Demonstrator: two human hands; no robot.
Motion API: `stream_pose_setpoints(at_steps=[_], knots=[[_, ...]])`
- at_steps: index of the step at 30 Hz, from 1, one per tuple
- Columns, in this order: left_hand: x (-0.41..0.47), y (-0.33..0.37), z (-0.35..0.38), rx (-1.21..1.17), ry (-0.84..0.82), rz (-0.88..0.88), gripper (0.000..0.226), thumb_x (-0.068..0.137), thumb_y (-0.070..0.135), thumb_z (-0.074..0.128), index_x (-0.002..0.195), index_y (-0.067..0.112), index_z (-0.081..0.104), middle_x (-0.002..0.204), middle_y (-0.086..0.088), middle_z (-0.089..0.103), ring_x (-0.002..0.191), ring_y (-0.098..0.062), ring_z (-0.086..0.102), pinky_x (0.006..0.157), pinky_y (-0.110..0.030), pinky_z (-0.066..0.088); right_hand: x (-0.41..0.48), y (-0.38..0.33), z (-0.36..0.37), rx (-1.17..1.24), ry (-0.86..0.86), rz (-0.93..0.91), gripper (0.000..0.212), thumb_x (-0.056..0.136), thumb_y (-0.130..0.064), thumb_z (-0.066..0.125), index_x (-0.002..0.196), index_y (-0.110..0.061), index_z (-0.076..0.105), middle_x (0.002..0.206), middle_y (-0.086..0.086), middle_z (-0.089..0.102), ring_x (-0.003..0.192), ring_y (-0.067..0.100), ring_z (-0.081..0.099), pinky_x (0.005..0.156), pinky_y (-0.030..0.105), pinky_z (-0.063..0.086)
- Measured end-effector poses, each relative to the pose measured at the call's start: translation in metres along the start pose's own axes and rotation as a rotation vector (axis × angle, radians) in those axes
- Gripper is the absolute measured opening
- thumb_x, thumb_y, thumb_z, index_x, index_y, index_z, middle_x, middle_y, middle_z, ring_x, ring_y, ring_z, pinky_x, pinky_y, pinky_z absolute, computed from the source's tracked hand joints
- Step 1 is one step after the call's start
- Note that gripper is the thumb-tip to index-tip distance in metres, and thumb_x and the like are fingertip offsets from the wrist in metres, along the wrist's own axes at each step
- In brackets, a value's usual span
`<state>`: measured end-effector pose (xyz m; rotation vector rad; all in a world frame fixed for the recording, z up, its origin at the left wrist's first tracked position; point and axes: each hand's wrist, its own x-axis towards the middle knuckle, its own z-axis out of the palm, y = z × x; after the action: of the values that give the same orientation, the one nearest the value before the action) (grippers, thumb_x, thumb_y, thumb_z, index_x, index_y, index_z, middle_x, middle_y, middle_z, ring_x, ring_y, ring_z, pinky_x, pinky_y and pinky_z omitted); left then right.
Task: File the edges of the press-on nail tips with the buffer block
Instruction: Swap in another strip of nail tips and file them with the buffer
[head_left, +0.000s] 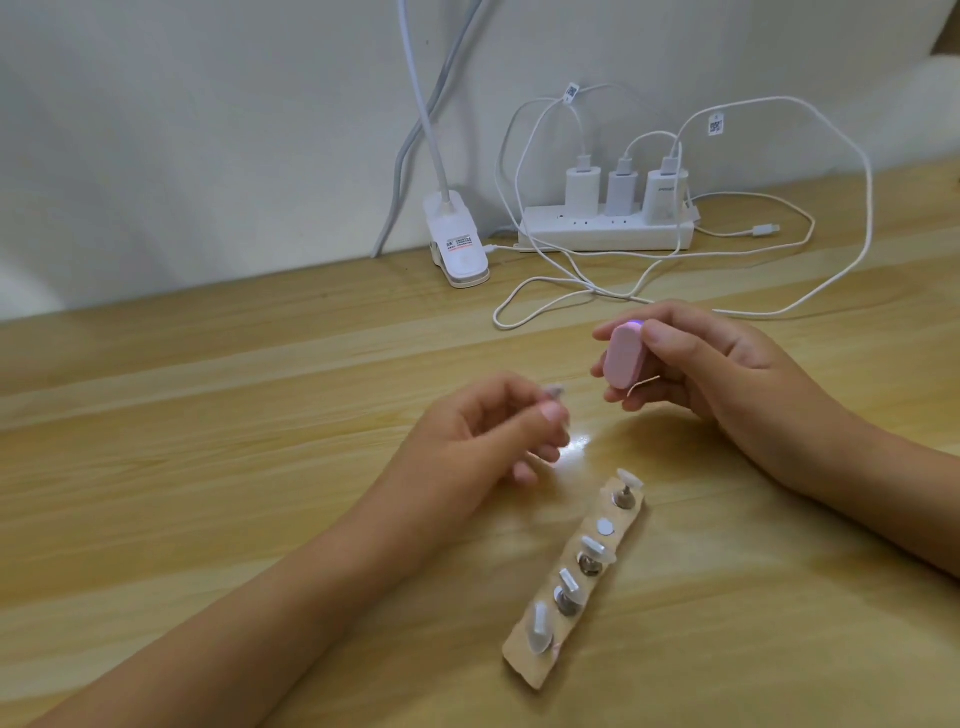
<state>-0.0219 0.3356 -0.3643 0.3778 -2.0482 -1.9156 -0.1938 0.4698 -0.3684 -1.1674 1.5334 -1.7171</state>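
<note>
From the head view, both forearms lie across the wooden table (208, 467). Just below the middle of the view, the left hand (483, 431) has its fingers curled in. The fingertips pinch a small pale nail tip (556, 388), though the hand is too blurred to show more of the grip.

At 2 o'clock from it, close but not touching, the right hand (717, 374) grips the pink buffer block (623, 358). The thumb is on the block's near side and the fingers wrap behind it. The block stands nearly upright above the table, with a faint violet glow at its top end.

At 5 o'clock from the left hand, a tan holder strip (540, 673) lies slantwise on the table. It carries four mounted nail tips (537, 626) on small metal stands, plus one bare round pad.

Against the wall at 1 o'clock sits a white power strip (605, 234) with three chargers plugged in and loose white cables (550, 291) looping across the table. At 12 o'clock is a white clip lamp base (457, 244).
</note>
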Motion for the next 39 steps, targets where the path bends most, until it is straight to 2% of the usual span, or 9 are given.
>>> stream_pose_setpoints(at_steps=[2,5,10,16,21,24,29,33,39], knots=[[0.002,-0.002,-0.001,-0.148,0.092,-0.026,0.015,0.079,0.026,0.067,0.088,0.014,0.065,0.077,-0.002,0.072,0.069,-0.009,0.065,0.057,-0.016,0.049,-0.002,0.0,0.0,-0.072,-0.01,-0.046,0.019,0.091,-0.031,0.062,0.104,-0.025,0.074,0.102,0.007,0.072,0.096,0.015,0.069,0.081,0.02,0.053],[0.002,-0.005,-0.002,-0.119,0.098,-0.008,0.01,0.083,0.016,0.067,0.093,0.013,0.068,0.076,-0.001,0.072,0.07,-0.009,0.065,0.06,-0.017,0.05,-0.008,-0.001,0.003,-0.149,-0.032,-0.109,0.026,0.087,-0.028,0.066,0.112,-0.028,0.07,0.113,-0.001,0.071,0.109,0.014,0.066,0.09,0.019,0.051],[0.0,-0.006,0.0,0.027,0.028,0.033,0.01,0.084,0.017,0.07,0.092,0.013,0.074,0.076,0.008,0.071,0.067,-0.001,0.061,0.063,-0.014,0.048,-0.018,-0.003,0.012,-0.34,-0.092,-0.409,0.034,0.087,-0.018,0.068,0.118,-0.011,0.058,0.117,0.01,0.066,0.11,0.022,0.065,0.095,0.028,0.05],[-0.002,-0.007,0.003,0.174,-0.023,0.093,0.007,0.08,0.027,0.071,0.077,0.021,0.068,0.068,0.01,0.064,0.064,-0.005,0.057,0.064,-0.017,0.047,-0.021,-0.004,0.011,-0.571,-0.195,-0.512,0.026,0.086,-0.02,0.067,0.108,-0.007,0.063,0.121,0.005,0.066,0.115,0.014,0.063,0.096,0.024,0.048],[-0.001,-0.01,0.001,0.197,-0.035,0.102,0.006,0.088,0.016,0.07,0.082,0.019,0.069,0.071,0.006,0.065,0.065,-0.005,0.058,0.066,-0.019,0.049,-0.017,-0.002,0.009,-0.446,-0.156,-0.358,0.023,0.088,-0.022,0.069,0.106,-0.009,0.062,0.117,0.0,0.068,0.11,0.012,0.066,0.095,0.029,0.052],[-0.001,-0.01,0.001,0.17,-0.036,0.096,0.01,0.089,0.013,0.069,0.082,0.019,0.068,0.068,0.005,0.066,0.065,-0.007,0.061,0.065,-0.017,0.049,-0.019,-0.002,0.011,-0.543,-0.202,-0.49,0.025,0.085,-0.015,0.068,0.107,-0.007,0.061,0.12,0.006,0.065,0.113,0.017,0.064,0.096,0.027,0.049],[0.001,-0.012,0.001,0.129,-0.035,0.088,0.012,0.082,0.027,0.067,0.084,0.015,0.067,0.067,0.004,0.069,0.063,-0.005,0.063,0.063,-0.015,0.049,-0.016,0.0,0.011,-0.45,-0.152,-0.358,0.024,0.084,-0.013,0.068,0.106,-0.009,0.061,0.116,-0.001,0.066,0.113,0.013,0.064,0.097,0.028,0.051],[0.001,-0.014,-0.001,0.135,-0.03,0.099,0.004,0.089,0.016,0.066,0.085,0.014,0.067,0.072,0.003,0.07,0.067,-0.005,0.064,0.063,-0.015,0.049,-0.019,0.0,0.012,-0.542,-0.212,-0.472,0.025,0.086,-0.017,0.069,0.109,-0.01,0.061,0.122,0.002,0.065,0.115,0.016,0.063,0.097,0.026,0.048],[0.001,-0.011,0.001,0.059,0.012,0.069,0.02,0.078,0.025,0.07,0.087,0.008,0.069,0.069,0.001,0.07,0.062,-0.005,0.063,0.062,-0.014,0.05,-0.011,0.004,0.008,-0.403,-0.103,-0.159,0.021,0.087,-0.018,0.066,0.108,-0.019,0.061,0.111,-0.003,0.07,0.108,0.007,0.065,0.095,0.023,0.051]])
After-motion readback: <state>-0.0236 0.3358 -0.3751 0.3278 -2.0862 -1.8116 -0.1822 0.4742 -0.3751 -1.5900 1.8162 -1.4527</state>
